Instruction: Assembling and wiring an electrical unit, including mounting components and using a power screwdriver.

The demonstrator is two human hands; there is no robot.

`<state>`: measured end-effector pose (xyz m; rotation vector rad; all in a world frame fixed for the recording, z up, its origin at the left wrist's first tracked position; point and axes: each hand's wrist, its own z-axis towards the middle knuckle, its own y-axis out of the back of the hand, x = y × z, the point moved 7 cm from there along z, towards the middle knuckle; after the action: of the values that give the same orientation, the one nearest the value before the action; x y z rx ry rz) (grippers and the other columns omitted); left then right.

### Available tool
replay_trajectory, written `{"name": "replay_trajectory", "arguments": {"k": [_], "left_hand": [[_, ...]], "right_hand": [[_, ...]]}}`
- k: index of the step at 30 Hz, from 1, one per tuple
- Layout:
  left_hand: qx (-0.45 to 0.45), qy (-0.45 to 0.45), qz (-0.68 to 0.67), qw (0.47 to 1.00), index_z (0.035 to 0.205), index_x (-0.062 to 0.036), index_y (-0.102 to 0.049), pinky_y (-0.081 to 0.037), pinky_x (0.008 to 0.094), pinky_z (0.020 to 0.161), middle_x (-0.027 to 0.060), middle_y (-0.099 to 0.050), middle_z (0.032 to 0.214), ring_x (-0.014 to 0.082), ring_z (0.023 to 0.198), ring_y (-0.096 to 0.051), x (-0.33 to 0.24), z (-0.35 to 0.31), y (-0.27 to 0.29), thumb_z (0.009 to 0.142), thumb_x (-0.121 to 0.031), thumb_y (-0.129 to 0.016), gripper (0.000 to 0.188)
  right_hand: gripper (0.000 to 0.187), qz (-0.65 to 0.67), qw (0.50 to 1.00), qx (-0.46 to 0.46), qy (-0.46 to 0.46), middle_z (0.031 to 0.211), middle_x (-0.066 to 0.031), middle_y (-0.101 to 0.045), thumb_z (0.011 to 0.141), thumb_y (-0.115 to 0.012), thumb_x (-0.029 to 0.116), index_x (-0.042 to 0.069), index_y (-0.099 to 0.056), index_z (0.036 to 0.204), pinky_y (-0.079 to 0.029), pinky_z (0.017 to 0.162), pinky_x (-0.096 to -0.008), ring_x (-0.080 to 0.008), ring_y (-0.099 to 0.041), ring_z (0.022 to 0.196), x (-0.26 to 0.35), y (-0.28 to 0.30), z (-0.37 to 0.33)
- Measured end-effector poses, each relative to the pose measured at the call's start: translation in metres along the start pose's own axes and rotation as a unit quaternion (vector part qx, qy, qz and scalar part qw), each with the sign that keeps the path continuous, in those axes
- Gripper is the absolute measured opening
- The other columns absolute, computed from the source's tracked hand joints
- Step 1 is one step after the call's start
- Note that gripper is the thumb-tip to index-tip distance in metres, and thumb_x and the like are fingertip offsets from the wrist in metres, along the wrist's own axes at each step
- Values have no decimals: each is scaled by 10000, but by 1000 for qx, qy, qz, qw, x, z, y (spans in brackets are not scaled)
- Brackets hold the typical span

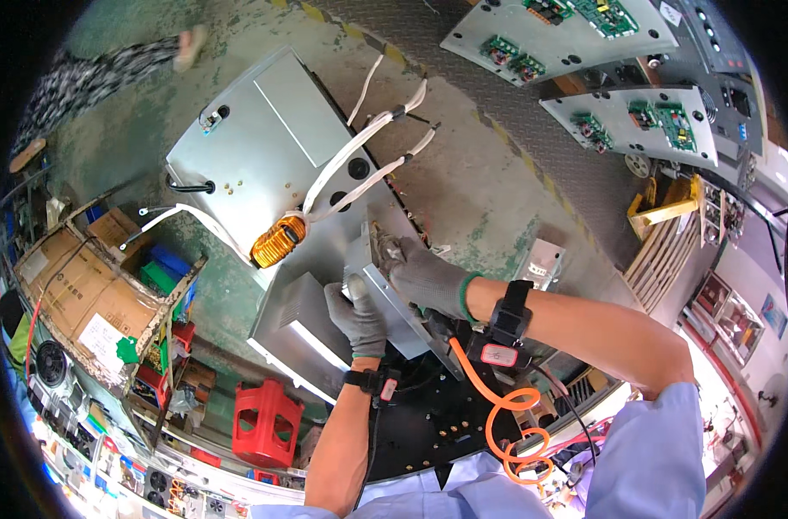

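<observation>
Between my two grey-gloved hands stands a grey sheet-metal plate, tilted inside a large open metal cabinet. My right hand is closed over the plate's upper right edge, its fingertips partly hidden. Lower down, my left hand has its thumb and bent fingers against the plate's left side. Left of that hand is a vented metal box part. A copper-wound ring coil with white-sleeved cables lies on the cabinet. Below my right wrist runs an orange coiled hose; its upper end is partly hidden.
At left stands a cart topped with cardboard, near a red plastic stool. Metal panels with green circuit boards are at upper right, close to a yellow pallet jack. Another person's leg shows at upper left.
</observation>
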<state>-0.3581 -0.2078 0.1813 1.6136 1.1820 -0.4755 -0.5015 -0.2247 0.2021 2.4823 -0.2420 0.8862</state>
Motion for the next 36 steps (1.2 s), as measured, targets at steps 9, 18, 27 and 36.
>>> {"name": "replay_trajectory", "arguments": {"k": [9, 18, 27, 36], "left_hand": [[9, 7, 6, 1000, 798, -25, -428, -369, 290, 608, 16, -384, 700, 123, 681, -378, 1, 2, 0, 892, -585, -557, 583], [14, 22, -4, 1000, 803, -24, -427, -364, 283, 618, 18, -380, 712, 125, 694, -375, 8, 1, -1, 895, -589, -546, 585], [10, -15, 19, 1000, 806, -43, -453, -370, 292, 623, 8, -421, 711, 113, 698, -390, 3, 2, 0, 939, -486, -530, 469], [17, 13, 9, 1000, 818, -41, -455, -374, 280, 622, 4, -437, 726, 109, 706, -407, 7, 1, 0, 928, -511, -543, 491]], "right_hand": [[124, -230, 962, -109, 97, 739, -114, -669, 763, -625, 108, 17, -687, 820, -462, 846, -420, -280, -661, 778, 13, -5, 8], [196, -173, 980, -71, 70, 918, -143, -661, 757, -615, 105, -12, -699, 889, -437, 920, -438, -357, -591, 959, 10, -8, 14], [293, -143, 988, 12, 52, 1093, -216, -629, 741, -601, 51, -86, -661, 993, -463, 931, -428, -429, -528, 1091, 3, -14, 18], [239, -230, 970, 18, 77, 939, -195, -656, 772, -606, 103, -55, -665, 941, -461, 875, -446, -323, -635, 922, 8, -11, 20]]}}
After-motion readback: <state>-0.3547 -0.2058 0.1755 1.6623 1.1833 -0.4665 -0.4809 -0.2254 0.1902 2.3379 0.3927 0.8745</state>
